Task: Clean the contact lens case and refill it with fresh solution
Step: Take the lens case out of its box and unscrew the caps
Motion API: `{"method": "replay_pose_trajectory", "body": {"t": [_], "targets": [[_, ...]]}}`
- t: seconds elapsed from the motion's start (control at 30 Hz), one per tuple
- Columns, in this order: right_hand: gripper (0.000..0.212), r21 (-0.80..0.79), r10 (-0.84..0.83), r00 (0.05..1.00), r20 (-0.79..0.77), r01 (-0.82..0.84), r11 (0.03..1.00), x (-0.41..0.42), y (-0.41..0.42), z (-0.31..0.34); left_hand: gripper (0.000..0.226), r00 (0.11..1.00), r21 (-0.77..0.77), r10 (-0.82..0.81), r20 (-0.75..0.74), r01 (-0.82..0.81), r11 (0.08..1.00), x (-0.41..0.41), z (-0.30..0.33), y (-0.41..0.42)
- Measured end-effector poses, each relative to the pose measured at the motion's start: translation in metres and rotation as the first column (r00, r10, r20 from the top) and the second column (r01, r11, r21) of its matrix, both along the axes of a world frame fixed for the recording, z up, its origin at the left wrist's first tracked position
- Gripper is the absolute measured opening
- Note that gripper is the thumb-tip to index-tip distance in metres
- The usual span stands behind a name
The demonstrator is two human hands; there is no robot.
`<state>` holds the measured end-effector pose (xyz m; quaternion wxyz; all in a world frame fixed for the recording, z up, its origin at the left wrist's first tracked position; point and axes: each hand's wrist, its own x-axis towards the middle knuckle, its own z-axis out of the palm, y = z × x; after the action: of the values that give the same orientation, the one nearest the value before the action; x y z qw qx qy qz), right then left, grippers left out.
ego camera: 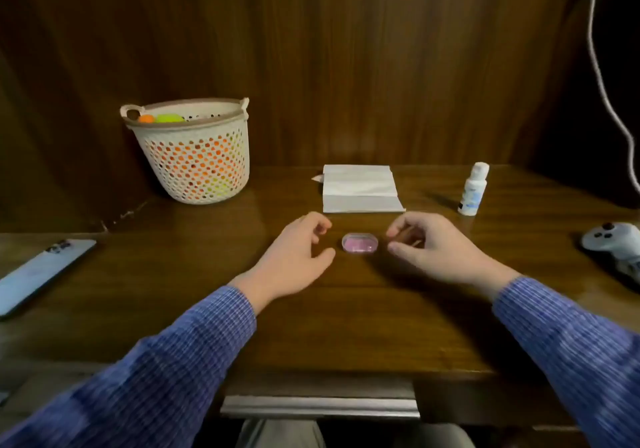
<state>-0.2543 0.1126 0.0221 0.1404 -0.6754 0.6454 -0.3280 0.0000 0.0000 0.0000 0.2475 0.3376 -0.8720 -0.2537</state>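
A small oval contact lens case (359, 244), pink inside a clear shell, lies closed on the wooden desk (346, 326). My left hand (294, 257) hovers just left of it, fingers loosely curled, holding nothing. My right hand (429, 245) hovers just right of it, thumb and fingers loosely curled and apart, also holding nothing. Neither hand touches the case. A small white solution bottle (473, 188) stands upright with its cap on at the back right. A folded white tissue (360, 188) lies behind the case.
A perforated cream basket (194, 151) with orange and green balls stands at the back left. A phone (38, 273) lies at the left edge. A grey controller (614, 243) sits at the right edge. A white cable (604, 87) hangs down on the right.
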Motion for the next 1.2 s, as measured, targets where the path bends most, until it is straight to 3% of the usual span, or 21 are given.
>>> {"method": "replay_pose_trajectory", "body": {"t": [0.13,0.23,0.47,0.7,0.97,1.2], "targets": [[0.026,0.025,-0.013,0.999,-0.049,0.014,1.0,0.0,-0.025,-0.015,0.055,0.995,0.02,-0.061,0.079,0.06,0.998,-0.022,-0.006,-0.011],[0.037,0.008,0.028,0.999,-0.027,-0.028,1.0,-0.003,-0.035,-0.023,0.056,0.995,0.026,-0.091,0.042,0.09,0.996,-0.034,-0.012,-0.017],[0.034,-0.008,0.122,0.99,-0.07,-0.123,0.992,-0.005,-0.043,-0.026,0.058,0.991,0.05,-0.133,0.025,0.132,0.99,-0.042,-0.012,-0.022],[0.026,-0.059,0.145,0.987,-0.072,-0.149,0.987,0.001,-0.043,-0.024,0.029,0.989,0.007,-0.144,0.012,0.144,0.99,-0.042,-0.016,-0.023],[0.033,-0.136,0.1,0.965,-0.242,-0.135,0.981,0.015,-0.032,-0.015,0.053,0.992,0.108,-0.101,-0.07,0.108,0.988,-0.039,-0.012,-0.023],[0.029,-0.201,0.038,0.905,-0.425,-0.135,0.97,0.031,-0.024,-0.012,0.055,0.991,0.174,-0.058,-0.118,0.078,0.982,-0.039,-0.009,-0.025]]}}
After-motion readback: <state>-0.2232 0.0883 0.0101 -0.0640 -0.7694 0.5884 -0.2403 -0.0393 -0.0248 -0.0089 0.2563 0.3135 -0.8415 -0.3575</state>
